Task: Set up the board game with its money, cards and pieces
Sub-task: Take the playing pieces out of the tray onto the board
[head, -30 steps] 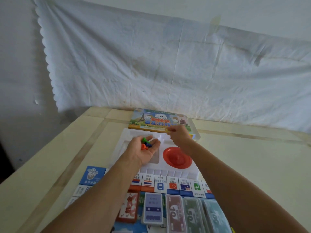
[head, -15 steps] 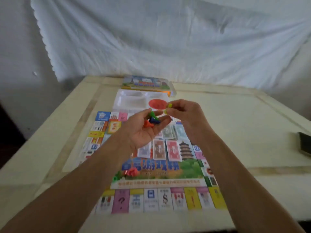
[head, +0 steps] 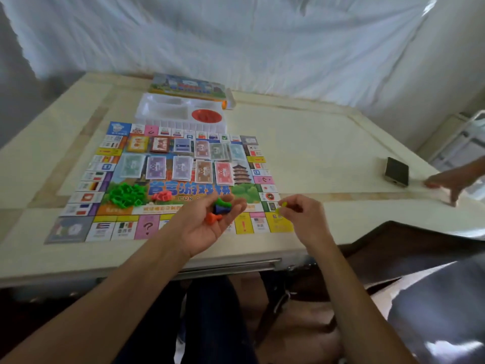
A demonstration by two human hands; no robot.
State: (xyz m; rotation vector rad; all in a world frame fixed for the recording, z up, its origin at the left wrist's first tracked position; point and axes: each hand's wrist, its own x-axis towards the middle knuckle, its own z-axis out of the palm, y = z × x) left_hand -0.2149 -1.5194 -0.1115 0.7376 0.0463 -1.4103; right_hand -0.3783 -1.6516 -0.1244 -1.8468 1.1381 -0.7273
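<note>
The game board (head: 168, 179) lies flat on the table, with stacks of paper money (head: 181, 166) and cards in two rows across its middle. My left hand (head: 210, 224) is cupped palm up over the board's near edge, holding green, blue and orange pawns (head: 219, 208). My right hand (head: 301, 216) pinches a yellow pawn (head: 283, 205) just above the board's near right corner. A heap of green houses (head: 127, 195) and a few red pieces (head: 162, 197) sit on the board's lower middle.
The white box tray (head: 162, 109) with a red disc (head: 206, 116) stands behind the board, and the box lid (head: 187, 86) lies beyond it. A phone (head: 396, 171) lies at the right, near another person's hand (head: 451, 182). A dark chair (head: 420, 271) stands at lower right.
Both hands have drawn back from the far tray to the board's near edge, carrying the pawns. The view has tilted down and widened, and the right hand has moved apart from the left.
</note>
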